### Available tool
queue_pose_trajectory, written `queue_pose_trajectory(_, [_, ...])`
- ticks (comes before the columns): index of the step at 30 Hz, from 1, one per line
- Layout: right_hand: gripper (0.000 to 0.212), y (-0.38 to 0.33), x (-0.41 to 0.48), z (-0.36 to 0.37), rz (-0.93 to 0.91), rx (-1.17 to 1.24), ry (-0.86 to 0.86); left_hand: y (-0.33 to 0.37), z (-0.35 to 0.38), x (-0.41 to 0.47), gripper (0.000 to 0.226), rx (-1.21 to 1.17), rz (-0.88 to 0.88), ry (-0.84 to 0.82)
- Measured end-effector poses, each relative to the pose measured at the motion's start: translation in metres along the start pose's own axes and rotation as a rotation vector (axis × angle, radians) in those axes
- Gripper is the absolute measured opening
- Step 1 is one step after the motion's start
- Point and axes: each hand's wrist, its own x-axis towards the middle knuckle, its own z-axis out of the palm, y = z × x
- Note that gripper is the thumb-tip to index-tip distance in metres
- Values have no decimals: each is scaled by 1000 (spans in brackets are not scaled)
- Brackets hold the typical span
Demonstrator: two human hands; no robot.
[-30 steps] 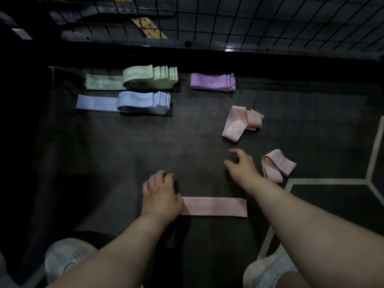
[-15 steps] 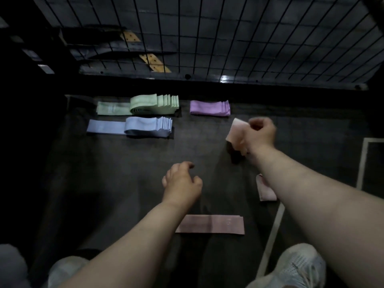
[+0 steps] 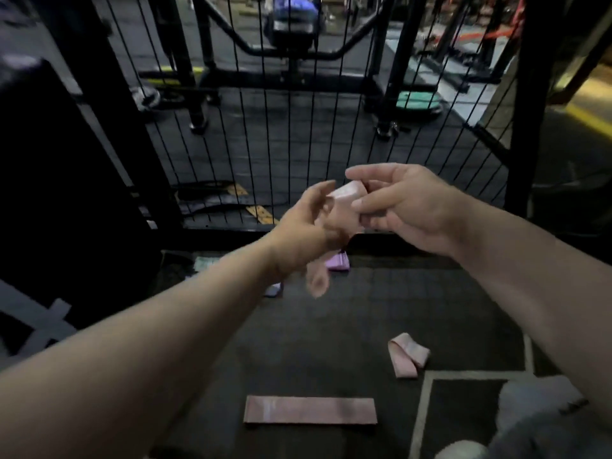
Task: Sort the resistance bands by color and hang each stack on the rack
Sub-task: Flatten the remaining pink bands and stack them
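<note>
The left hand (image 3: 308, 226) is blurry, so I cannot tell if its fingers grip. Just right of it, the pink band (image 3: 347, 195) is up in the air, pinched by the right hand (image 3: 407, 207). The flat pink band (image 3: 309, 410) lies below both hands by the mat's (image 3: 331, 342) near edge, long side left to right. I think it is closer to the left hand. Half a second ago the right hand grabbed low down. Now both hands are up.

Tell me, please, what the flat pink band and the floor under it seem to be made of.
The flat pink band looks like woven elastic fabric, matte: it lies limp with soft folded ends and no shine. The floor looks like dark rubber matting, matte, with a faint tile grid; rubber is a guess.
</note>
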Motion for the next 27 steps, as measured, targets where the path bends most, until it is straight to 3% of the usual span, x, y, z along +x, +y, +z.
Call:
queue_pose_trajectory(4, [56,-15,-41,18,-133,124,-63,34,-23,-34,31,38,46,-110])
queue_pose_trajectory(7, [62,-10,-55,29,-227,251,-16,27,-34,-64,12,-21,-12,-161])
queue_pose_trajectory(15, [64,-15,-66,19,-359,285,173,-13,-36,-90,18,-54,-137,-182])
queue_pose_trajectory(19, [49,-12,-63,9,-342,245,227,-29,-47,-91,12,-74,-223,-45])
queue_pose_trajectory(24, [72,-2,-48,-3,-268,189,344,-20,-59,-81,12,-271,-258,7])
queue_pose_trajectory(27, [65,3,-44,-10,-227,181,390,-14,-62,-76,21,-384,-294,-73])
